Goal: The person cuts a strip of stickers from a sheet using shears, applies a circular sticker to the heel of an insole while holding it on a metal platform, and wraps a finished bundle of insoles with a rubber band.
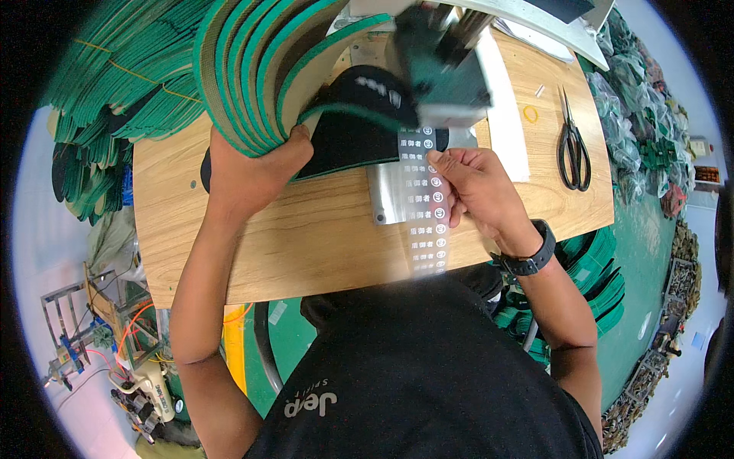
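Observation:
My left hand (pixel 258 174) is closed around the lower ends of a fanned stack of curved insoles (pixel 229 73) with green edges and tan faces. Beside it, a black insole (pixel 344 145) lies on the table with its end at the press. White print shows on another dark insole end (pixel 375 86) behind it. Between thumb and fingers, my right hand (pixel 483 187) pinches a clear strip of white printed transfer labels (pixel 423 216). The strip runs over a metal plate (pixel 388 195) and hangs toward the table's near edge. Above stands the blurred press head (pixel 443 73).
Large piles of green insoles (pixel 130 69) fill the far left. Black-handled scissors (pixel 573 149) and a yellow rubber band (pixel 531 115) lie on the right of the wooden table (pixel 306 252). Bagged goods (pixel 627 115) stand beyond it, and more insoles (pixel 592 279) sit below at right.

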The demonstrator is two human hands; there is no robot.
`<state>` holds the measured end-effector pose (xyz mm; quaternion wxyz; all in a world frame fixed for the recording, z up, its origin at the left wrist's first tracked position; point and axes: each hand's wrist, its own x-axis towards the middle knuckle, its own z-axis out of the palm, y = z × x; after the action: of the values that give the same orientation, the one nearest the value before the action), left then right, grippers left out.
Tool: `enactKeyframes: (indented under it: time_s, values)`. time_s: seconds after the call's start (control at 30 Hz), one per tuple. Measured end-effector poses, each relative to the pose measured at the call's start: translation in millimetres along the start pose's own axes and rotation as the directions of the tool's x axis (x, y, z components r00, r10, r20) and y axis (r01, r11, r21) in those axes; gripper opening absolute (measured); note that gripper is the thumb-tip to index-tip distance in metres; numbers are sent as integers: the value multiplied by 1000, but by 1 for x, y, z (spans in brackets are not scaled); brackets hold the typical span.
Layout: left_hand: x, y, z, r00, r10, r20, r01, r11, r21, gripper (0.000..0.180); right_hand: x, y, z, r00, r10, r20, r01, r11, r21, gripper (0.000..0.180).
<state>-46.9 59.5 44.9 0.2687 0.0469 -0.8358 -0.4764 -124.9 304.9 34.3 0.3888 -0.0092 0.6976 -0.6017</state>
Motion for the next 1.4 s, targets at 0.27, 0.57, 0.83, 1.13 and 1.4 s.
enactKeyframes:
  time_s: [0.27,0.57,0.83,1.13,1.4]
  values:
    - [7,1,4,964,-78,253,49,992,118,75,-7,-3,4,1000,20,-5,-20,999,-31,35]
    - [15,7,20,895,-109,432,-155,832,532,96,-17,-2,4,1000,-2,-11,3,999,47,31]
    - [15,16,20,911,-138,390,-124,809,575,92,-16,6,-1,996,-78,52,78,997,10,28]
    - [11,10,20,913,-19,406,-221,816,534,86,-16,3,0,998,-37,55,38,999,-16,27]
    - [16,19,19,896,-93,434,-208,775,596,81,-18,10,1,991,-137,1,137,991,-13,26]
